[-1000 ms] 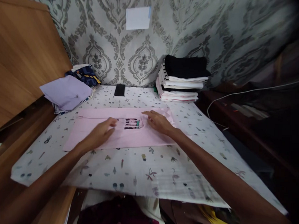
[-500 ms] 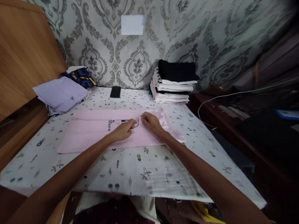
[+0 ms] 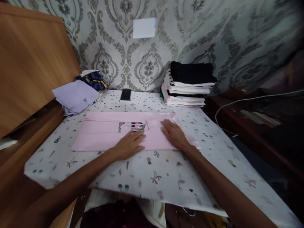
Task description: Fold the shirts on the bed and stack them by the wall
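Observation:
A pink T-shirt (image 3: 98, 133) with a dark printed graphic lies folded into a long strip across the patterned cloth. My left hand (image 3: 129, 143) rests flat on its lower middle part, just below the print, with fingers stretched out. Near the shirt's right end, my right hand (image 3: 175, 133) also lies open on the fabric, palm down. The cloth beyond my right hand is slightly crumpled. Neither hand grips anything, and the fabric under both palms is hidden.
A stack of folded clothes (image 3: 186, 90), black on top, stands at the back right. A dark phone (image 3: 125, 94) lies near the wall. Folded lilac clothing (image 3: 76, 96) tops a pile at the left, beside a wooden panel (image 3: 31, 63). A white cable (image 3: 262, 98) runs along the right.
Both hands have let go of the pinched fabric near the shirt's middle and now lie flat on it, farther apart. More of the print shows. The whole view has shifted slightly.

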Action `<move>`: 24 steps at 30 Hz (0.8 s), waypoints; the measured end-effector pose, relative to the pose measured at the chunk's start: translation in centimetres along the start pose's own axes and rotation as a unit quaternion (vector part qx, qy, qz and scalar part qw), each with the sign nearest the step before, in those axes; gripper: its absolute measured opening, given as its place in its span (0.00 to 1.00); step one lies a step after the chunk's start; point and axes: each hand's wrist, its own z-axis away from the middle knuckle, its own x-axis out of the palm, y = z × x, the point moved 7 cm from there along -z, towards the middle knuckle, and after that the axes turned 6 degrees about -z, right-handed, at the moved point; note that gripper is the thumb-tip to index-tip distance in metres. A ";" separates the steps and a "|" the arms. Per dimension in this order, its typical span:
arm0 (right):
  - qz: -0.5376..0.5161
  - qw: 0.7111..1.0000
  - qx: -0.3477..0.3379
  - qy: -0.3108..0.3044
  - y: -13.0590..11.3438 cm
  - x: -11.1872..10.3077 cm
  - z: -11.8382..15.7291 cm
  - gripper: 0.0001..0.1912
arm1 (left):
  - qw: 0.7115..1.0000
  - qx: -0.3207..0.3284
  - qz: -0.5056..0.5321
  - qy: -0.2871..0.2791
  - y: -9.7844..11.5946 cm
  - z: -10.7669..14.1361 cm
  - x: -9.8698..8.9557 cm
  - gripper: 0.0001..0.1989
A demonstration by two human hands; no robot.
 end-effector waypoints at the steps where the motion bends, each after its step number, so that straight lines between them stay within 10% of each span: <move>1: 0.008 1.000 0.003 0.005 0.5 0.2 0.1 0.27 | 1.000 -0.002 -0.002 -0.011 -0.1 0.2 0.2 0.29; 7: 0.013 0.999 -0.015 0.027 1.7 0.9 0.0 0.28 | 0.997 -0.070 -0.024 -0.036 -2.9 3.4 -0.3 0.32; 16: 0.006 1.000 0.003 -0.002 1.4 0.8 -0.1 0.28 | 0.939 -0.315 -0.122 -0.061 -11.1 15.0 -3.5 0.33; 24: -0.048 0.998 0.031 -0.022 0.1 -0.7 0.4 0.25 | 0.947 -0.298 -0.122 -0.002 -15.7 18.6 -0.8 0.32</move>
